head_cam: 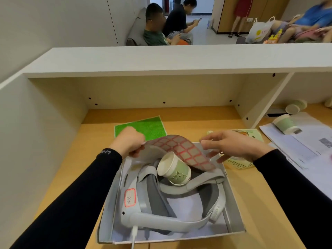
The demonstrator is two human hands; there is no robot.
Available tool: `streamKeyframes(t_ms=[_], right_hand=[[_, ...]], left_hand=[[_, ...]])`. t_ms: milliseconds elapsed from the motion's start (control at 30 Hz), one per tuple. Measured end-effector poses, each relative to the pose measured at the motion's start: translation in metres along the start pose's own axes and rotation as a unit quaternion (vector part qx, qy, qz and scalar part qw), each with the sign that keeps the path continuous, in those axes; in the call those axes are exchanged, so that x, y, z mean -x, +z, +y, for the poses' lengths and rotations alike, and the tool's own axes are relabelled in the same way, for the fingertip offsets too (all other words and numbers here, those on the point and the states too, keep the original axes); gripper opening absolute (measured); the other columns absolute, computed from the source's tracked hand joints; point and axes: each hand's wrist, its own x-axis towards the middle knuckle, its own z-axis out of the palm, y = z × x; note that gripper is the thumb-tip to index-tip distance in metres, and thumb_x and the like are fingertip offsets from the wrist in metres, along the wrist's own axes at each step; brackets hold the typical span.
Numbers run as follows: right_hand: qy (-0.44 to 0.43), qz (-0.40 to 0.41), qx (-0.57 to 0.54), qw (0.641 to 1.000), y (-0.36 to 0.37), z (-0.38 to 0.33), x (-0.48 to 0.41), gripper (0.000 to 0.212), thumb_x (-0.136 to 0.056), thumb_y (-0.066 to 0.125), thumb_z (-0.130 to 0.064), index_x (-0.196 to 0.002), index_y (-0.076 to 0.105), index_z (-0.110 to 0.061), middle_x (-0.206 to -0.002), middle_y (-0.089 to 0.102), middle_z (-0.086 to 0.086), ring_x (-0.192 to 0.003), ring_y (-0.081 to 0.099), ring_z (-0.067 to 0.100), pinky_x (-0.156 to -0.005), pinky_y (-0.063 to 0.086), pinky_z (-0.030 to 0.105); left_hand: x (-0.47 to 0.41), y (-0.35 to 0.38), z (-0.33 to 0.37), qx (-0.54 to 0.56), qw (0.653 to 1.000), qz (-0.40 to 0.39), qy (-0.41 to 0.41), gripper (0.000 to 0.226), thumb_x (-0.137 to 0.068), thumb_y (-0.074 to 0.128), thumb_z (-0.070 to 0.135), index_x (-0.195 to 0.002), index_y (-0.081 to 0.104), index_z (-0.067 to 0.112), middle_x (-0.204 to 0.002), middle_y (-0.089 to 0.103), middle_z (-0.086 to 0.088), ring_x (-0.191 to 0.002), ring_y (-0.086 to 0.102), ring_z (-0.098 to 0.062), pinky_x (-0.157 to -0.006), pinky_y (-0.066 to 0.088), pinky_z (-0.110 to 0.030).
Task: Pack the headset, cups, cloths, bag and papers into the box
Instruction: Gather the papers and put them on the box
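Observation:
A white box (pixel 233 203) sits on the wooden desk in front of me. Inside lies a grey headset (pixel 161 209) with a red-bordered label, and a green paper cup (pixel 175 169) rests on its side on the strap. My left hand (pixel 128 141) pinches the left edge of a grey cloth with a red grid (pixel 181 149), which arches over the cup. My right hand (pixel 231 145) hovers at the cloth's right side, fingers spread, above a yellowish bag (pixel 239 164). A green cloth (pixel 142 127) lies flat behind the box.
Two more green cups (pixel 285 124) (pixel 295 106) lie on their sides at the right, one on white papers (pixel 305 141). A white shelf (pixel 179 58) overhangs the desk, with a slanted divider (pixel 265 105) at right. People sit in the room beyond.

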Motion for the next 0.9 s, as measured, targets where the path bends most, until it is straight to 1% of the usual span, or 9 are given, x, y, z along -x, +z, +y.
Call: streamKeyframes(t_ms=[133,233,333,433,500,567,633,767,900], right_hand=[[-0.055,0.002,0.017,0.998,0.010,-0.006,0.006,0.024,-0.088,0.047,-0.053,-0.097,0.067,-0.043,-0.085,0.071,-0.019,-0.079,0.065,-0.002,-0.065,0.050,0.017],[-0.111,0.015,-0.006,0.994,0.018,-0.015,0.008,0.041,-0.078,0.039,-0.067,-0.099,0.066,-0.044,-0.086,0.070,-0.025,-0.075,0.063,-0.012,-0.065,0.042,0.009],[-0.164,-0.003,-0.016,0.986,0.025,-0.024,0.005,0.052,-0.069,0.047,-0.069,-0.114,0.059,-0.046,-0.100,0.067,-0.024,-0.086,0.063,-0.011,-0.070,0.044,0.006],[-0.187,-0.021,0.072,0.980,0.033,-0.032,-0.002,0.046,-0.078,0.063,-0.051,-0.122,0.056,-0.041,-0.113,0.064,-0.017,-0.100,0.058,-0.007,-0.080,0.042,0.008],[-0.185,-0.017,0.098,0.978,0.040,-0.034,-0.008,0.037,-0.086,0.061,-0.036,-0.123,0.059,-0.033,-0.116,0.066,-0.009,-0.101,0.060,0.002,-0.087,0.047,0.019],[-0.179,-0.025,0.105,0.978,0.045,-0.037,-0.013,0.031,-0.088,0.059,-0.033,-0.119,0.063,-0.030,-0.112,0.070,-0.006,-0.097,0.065,0.009,-0.090,0.050,0.026],[-0.180,-0.011,0.095,0.979,0.046,-0.039,-0.017,0.029,-0.088,0.060,-0.031,-0.116,0.065,-0.028,-0.105,0.073,-0.005,-0.093,0.068,0.012,-0.085,0.052,0.025],[-0.187,0.072,0.072,0.977,0.038,-0.050,-0.038,0.023,-0.087,0.060,-0.029,-0.109,0.067,-0.026,-0.086,0.069,-0.013,-0.081,0.064,0.005,-0.067,0.046,0.008],[-0.161,0.083,0.062,0.982,0.035,-0.065,-0.071,0.023,-0.087,0.060,-0.028,-0.108,0.065,-0.020,-0.081,0.065,-0.008,-0.075,0.061,0.010,-0.062,0.043,0.017]], left_hand=[[-0.005,-0.004,-0.017,-0.141,0.989,-0.022,0.043,0.017,-0.085,0.054,0.013,-0.072,0.065,0.011,-0.061,0.056,-0.008,-0.050,0.049,-0.024,-0.046,0.039,-0.022],[-0.003,-0.017,-0.016,-0.244,0.963,0.052,0.103,0.014,-0.082,0.061,0.027,-0.070,0.066,0.025,-0.065,0.057,0.002,-0.059,0.053,-0.018,-0.053,0.035,-0.023],[0.000,-0.030,-0.015,-0.167,0.968,0.092,0.160,0.024,-0.088,0.055,0.039,-0.092,0.071,0.022,-0.082,0.062,0.002,-0.066,0.053,-0.007,-0.059,0.038,-0.025],[0.013,-0.041,-0.011,-0.075,0.975,0.014,0.208,0.043,-0.078,0.049,0.067,-0.090,0.071,0.032,-0.098,0.069,0.012,-0.088,0.061,-0.002,-0.075,0.044,-0.026],[0.024,-0.041,-0.010,-0.087,0.969,-0.062,0.222,0.057,-0.063,0.047,0.083,-0.089,0.071,0.038,-0.100,0.069,0.019,-0.093,0.061,0.003,-0.081,0.044,-0.024],[0.027,-0.035,-0.013,-0.132,0.959,-0.123,0.219,0.050,-0.066,0.053,0.077,-0.088,0.073,0.037,-0.094,0.071,0.019,-0.088,0.065,0.000,-0.084,0.050,-0.028],[0.021,-0.028,-0.018,-0.156,0.955,-0.128,0.220,0.032,-0.080,0.060,0.054,-0.091,0.073,0.027,-0.091,0.074,0.012,-0.086,0.068,-0.008,-0.085,0.053,-0.035],[0.001,-0.027,-0.024,-0.142,0.967,0.016,0.211,0.016,-0.086,0.058,0.037,-0.091,0.069,0.027,-0.092,0.069,0.009,-0.086,0.063,-0.008,-0.077,0.047,-0.026],[-0.029,-0.042,-0.035,-0.057,0.983,0.100,0.142,0.019,-0.085,0.058,0.025,-0.066,0.061,0.026,-0.073,0.065,0.006,-0.071,0.060,-0.015,-0.063,0.045,-0.027]])
